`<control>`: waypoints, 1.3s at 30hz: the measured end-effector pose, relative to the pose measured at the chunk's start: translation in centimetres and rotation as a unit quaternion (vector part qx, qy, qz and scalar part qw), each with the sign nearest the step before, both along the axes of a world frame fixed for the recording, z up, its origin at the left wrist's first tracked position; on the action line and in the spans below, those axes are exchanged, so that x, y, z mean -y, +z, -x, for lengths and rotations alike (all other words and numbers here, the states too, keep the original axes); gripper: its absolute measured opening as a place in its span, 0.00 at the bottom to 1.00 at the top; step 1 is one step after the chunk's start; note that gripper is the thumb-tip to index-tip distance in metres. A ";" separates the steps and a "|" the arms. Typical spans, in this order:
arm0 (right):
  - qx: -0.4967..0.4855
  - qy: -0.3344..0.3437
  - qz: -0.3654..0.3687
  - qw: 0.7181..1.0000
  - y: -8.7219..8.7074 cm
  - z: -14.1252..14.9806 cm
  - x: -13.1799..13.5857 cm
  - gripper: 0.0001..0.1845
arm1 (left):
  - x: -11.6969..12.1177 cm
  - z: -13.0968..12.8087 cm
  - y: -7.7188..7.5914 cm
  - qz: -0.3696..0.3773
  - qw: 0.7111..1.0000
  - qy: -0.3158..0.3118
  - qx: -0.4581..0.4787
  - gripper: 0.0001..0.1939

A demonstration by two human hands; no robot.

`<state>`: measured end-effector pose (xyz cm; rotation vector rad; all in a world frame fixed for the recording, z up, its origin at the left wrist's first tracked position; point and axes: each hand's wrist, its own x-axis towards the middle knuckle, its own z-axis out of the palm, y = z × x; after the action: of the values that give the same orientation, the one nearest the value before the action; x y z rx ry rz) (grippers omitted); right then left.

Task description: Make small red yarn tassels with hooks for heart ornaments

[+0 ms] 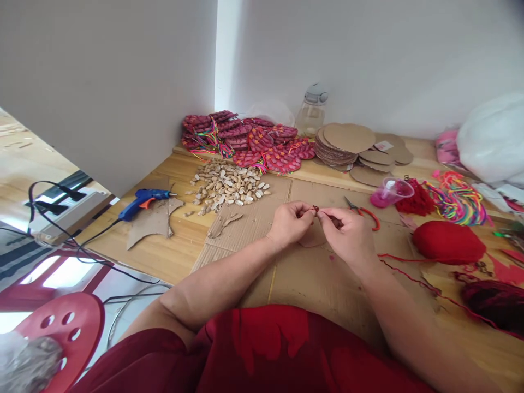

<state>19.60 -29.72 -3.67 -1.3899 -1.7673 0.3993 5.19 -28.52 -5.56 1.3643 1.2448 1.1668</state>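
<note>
My left hand (291, 222) and my right hand (347, 233) meet over the cardboard mat, each closed in a fingertip pinch. Between them is a tiny dark red bit of yarn (315, 208), looped or knotted; its exact shape is too small to tell. Just beyond my right hand lie scissors (370, 214) with orange-red handles, partly covered by it. To the right sit a bright red ball of yarn (448, 242) and a dark maroon skein (495, 305). A strand from each runs left toward my right forearm, which hides where they lead.
A blue glue gun (141, 203) rests on a cardboard scrap at left, its cord trailing off the edge. Beyond the cardboard mat (303, 278) are peanut shells (229, 185), decorated maroon pieces (249, 139), a bottle (311, 112), stacked cardboard discs (347, 139), a plastic cup (391, 192) and colourful cords (458, 199).
</note>
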 end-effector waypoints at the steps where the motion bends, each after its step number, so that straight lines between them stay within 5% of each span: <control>1: -0.005 0.002 -0.004 1.000 -0.1 0.0 -0.1 0.11 | 0.0 0.0 0.0 -0.002 1.000 -0.003 -0.005 0.10; 12: -0.258 0.024 0.105 0.960 -2.1 -0.3 -1.1 0.08 | 0.2 -0.1 -0.2 -0.028 0.998 -0.051 -0.007 0.11; 20: -0.414 0.018 0.205 0.887 -0.8 0.3 -0.8 0.12 | 0.2 -0.1 -0.2 -0.022 0.995 -0.091 0.027 0.12; 27: -0.460 0.019 0.270 0.846 0.1 -0.4 -0.8 0.16 | 0.3 0.1 0.5 -0.014 0.990 -0.124 0.062 0.12; 39: -0.506 0.030 0.313 0.803 0.7 -0.3 -0.5 0.19 | 0.7 0.0 0.8 -0.079 0.994 -0.071 0.000 0.13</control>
<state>19.85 -29.23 -2.94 -1.1383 -0.7722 1.5419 5.23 -29.22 -4.79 1.5423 1.0553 1.1858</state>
